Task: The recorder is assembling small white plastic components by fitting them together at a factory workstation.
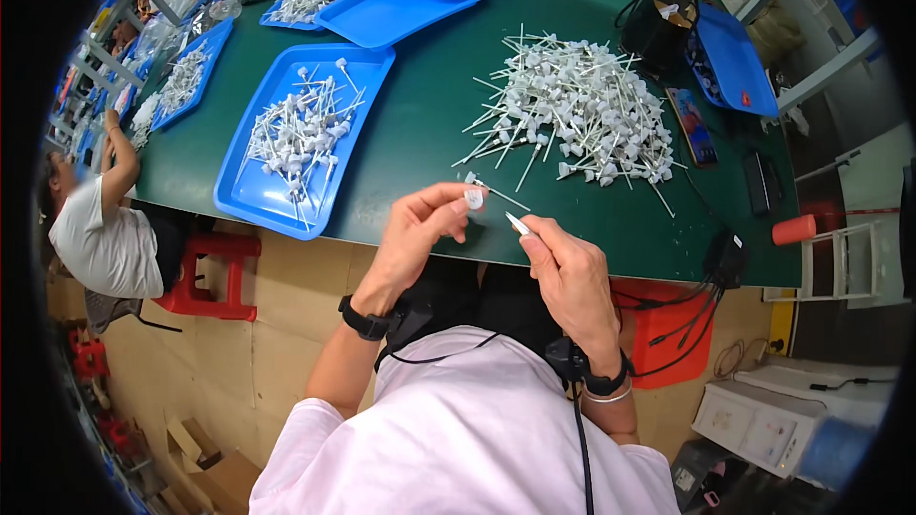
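Listing by clock face, centred between the two hands, twelve at the table's far side.

Left hand point(420, 229), at nine: thumb and forefinger pinching a small white disc point(474, 198), other fingers loosely curled.

Right hand point(574, 272), at four: thumb and fingers gripping a white pointed piece point(518, 224), its tip aimed toward ten; exact kind cannot be told.

Stick point(503, 195), one, thin with a pale head: at twelve, just beside the disc, slanting toward four; whether held or lying on the table cannot be told.

Table point(429, 105): dark green.

Heap point(582, 114), at one: many pale-headed sticks, loosely piled on the table.

Tray point(262, 198), at ten: blue, tilted in view, holding a smaller lot of like sticks.

Two further blue trays point(401, 14), toward eleven, overlapping, bare inside.

Bag point(656, 33), at one, beyond the heap: black, open-topped.

Phone point(692, 129), at two, right of the heap.

Black box point(760, 181), at three, near the table's edge.

Cables point(682, 329), at four: black, hanging over something red.

Stool point(226, 277), toward nine: red.

Co-worker point(114, 238), at nine: white top, seated, one arm raised to the table.
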